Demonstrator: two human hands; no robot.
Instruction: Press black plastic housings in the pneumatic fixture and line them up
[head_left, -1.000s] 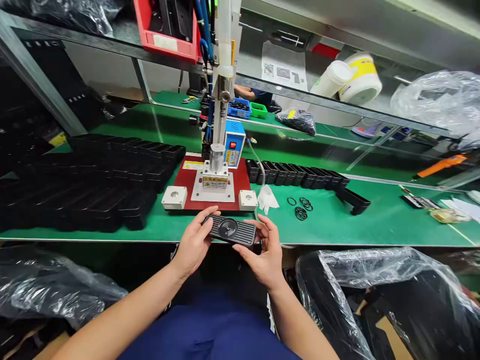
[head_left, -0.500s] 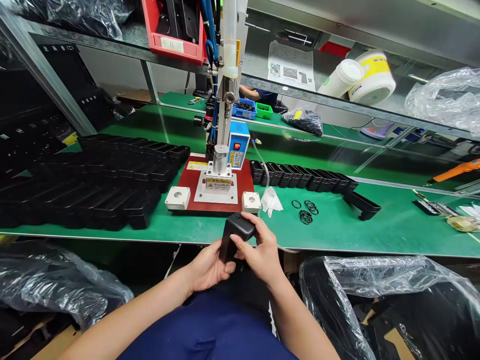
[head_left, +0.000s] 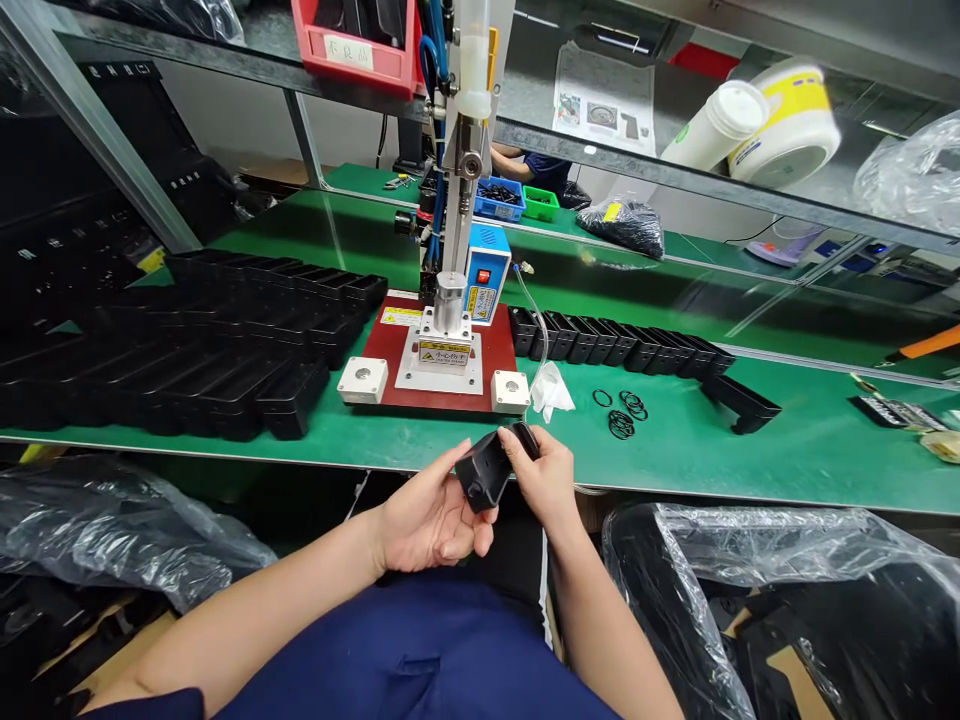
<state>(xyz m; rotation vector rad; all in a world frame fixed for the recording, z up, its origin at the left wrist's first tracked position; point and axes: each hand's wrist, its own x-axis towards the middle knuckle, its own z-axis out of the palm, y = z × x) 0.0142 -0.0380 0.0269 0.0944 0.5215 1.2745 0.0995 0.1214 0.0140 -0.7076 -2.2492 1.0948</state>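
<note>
Green bench mat (head_left: 675, 460) at 12 o'clock, press (head_left: 450, 330) on it; my left hand (head_left: 427, 520) and right hand (head_left: 547, 480) both clamp the black housing (head_left: 484, 475).

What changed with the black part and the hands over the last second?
The black part went from flat with its ribbed face up, to on end, to tilted end-on toward the camera, lower and nearer the body. The left hand shifted under it; the right hand stays on its far end. Both hands kept hold. The press and rings look unmoved.
</note>
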